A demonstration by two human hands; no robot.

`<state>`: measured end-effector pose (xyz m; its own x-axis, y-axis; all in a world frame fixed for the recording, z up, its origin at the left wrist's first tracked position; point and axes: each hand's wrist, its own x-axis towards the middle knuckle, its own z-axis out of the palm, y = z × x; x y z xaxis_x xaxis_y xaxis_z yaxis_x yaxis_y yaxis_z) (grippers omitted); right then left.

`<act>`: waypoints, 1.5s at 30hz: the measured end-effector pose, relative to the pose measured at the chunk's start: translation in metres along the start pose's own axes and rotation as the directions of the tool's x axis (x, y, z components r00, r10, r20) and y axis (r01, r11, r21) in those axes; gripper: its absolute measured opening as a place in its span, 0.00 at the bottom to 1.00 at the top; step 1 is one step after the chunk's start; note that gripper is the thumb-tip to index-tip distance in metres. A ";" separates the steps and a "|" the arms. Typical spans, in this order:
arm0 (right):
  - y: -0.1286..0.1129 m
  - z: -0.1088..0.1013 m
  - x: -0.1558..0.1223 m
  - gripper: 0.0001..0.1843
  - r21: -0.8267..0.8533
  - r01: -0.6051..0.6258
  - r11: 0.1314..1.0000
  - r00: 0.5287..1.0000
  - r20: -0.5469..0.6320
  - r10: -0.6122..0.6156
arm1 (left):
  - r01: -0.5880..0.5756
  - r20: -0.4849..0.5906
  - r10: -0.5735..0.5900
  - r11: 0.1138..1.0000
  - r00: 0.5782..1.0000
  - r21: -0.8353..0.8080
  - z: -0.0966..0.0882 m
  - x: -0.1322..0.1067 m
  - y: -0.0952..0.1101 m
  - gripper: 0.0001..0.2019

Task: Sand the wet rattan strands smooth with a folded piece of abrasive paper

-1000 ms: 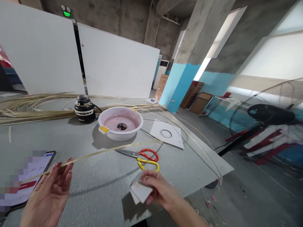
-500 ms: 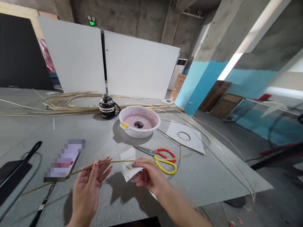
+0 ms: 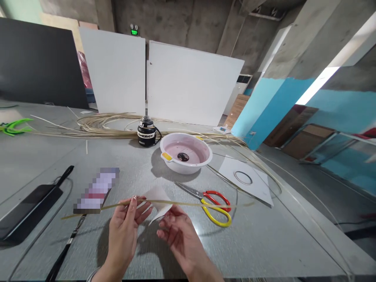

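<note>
- From the camera on your head, your left hand [image 3: 125, 225] pinches a long thin strip [image 3: 188, 203] between thumb and fingers.
- Your right hand [image 3: 185, 235] grips a bent piece of white paper [image 3: 155, 196] with its fingertips. The strip runs across the paper there, but you cannot tell if those fingers pinch the strip too.
- The strip is up in front of you, going from side to side. Its left end is near the phone [image 3: 96, 192], and its right end reaches past the scissors [image 3: 202, 195].
- The scissors lie open on the gray table [image 3: 132, 164], near your right hand. One handle is red and one is yellow.
- Behind the scissors sits a round white tub [image 3: 188, 168] with yellow grips.
- A black bottle [image 3: 146, 135] stands just left of the tub.
- Right of the tub is a flat white sheet [image 3: 227, 166] with a ring [image 3: 235, 176] on it.
- A black case [image 3: 32, 203] lies left of the phone.
- A big loop of strips [image 3: 96, 127] lies at the back.
</note>
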<state>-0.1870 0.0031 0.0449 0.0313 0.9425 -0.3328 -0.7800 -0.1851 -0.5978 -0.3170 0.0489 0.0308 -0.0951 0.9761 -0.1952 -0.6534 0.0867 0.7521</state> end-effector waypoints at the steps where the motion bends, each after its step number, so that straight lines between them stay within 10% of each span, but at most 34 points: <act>1: 0.002 0.000 0.001 0.17 -0.055 0.028 0.998 1.000 -0.007 -0.028 | 0.005 0.002 -0.005 1.000 1.000 0.007 0.000 0.000 0.000 0.22; 10: -0.003 -0.013 0.008 0.21 -0.312 0.139 0.940 0.988 -0.013 -0.151 | -0.030 0.084 0.013 0.980 0.996 0.195 0.000 0.006 -0.002 0.21; 20: -0.020 -0.019 0.010 0.14 -0.571 0.122 0.812 0.990 0.012 -0.140 | 0.170 0.156 -0.220 0.944 0.963 0.282 0.003 0.005 0.002 0.24; 36: -0.033 -0.036 0.016 0.04 -0.781 0.029 0.624 0.994 -0.043 -0.100 | -0.080 0.244 -0.028 0.904 0.969 0.420 -0.006 0.009 -0.006 0.16; 45: -0.033 -0.035 0.014 0.03 -0.877 0.081 0.473 0.996 0.049 -0.081 | -0.022 0.219 -0.057 0.940 0.974 0.340 0.000 0.014 -0.005 0.15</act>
<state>-0.1386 0.0126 0.0348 0.0635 0.9668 -0.2475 0.1824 -0.2550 -0.9496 -0.3148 0.0621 0.0247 0.1088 0.9895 -0.0951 -0.3565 0.1282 0.9255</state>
